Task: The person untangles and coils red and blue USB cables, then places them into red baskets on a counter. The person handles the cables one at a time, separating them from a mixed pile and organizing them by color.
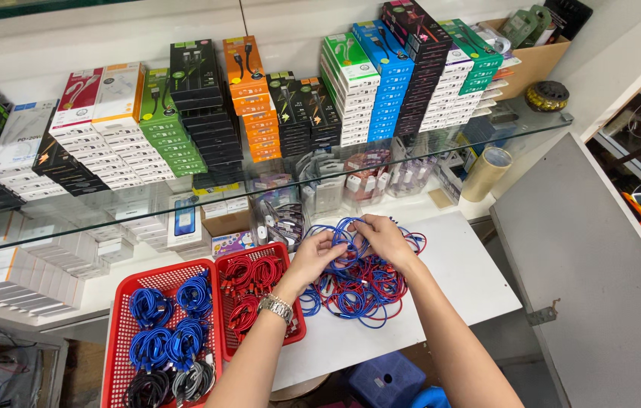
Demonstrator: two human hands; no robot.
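Observation:
My left hand [319,253], with a metal watch on its wrist, and my right hand [383,236] meet over a loose heap of blue and red cables [362,291] on a white board [456,283]. Both hands grip a loop of blue cable [348,236] lifted from the heap. Left of the heap stands a small red basket [223,317] holding coiled red cables. Further left, a larger red basket [116,340] holds coiled blue, black and grey cables.
A glass shelf [275,181] runs above the board, stacked with many boxed cable packs in several colours. A roll of tape [486,173] sits at the right end. A grey cabinet top [600,279] lies at the right, a blue stool [384,381] below.

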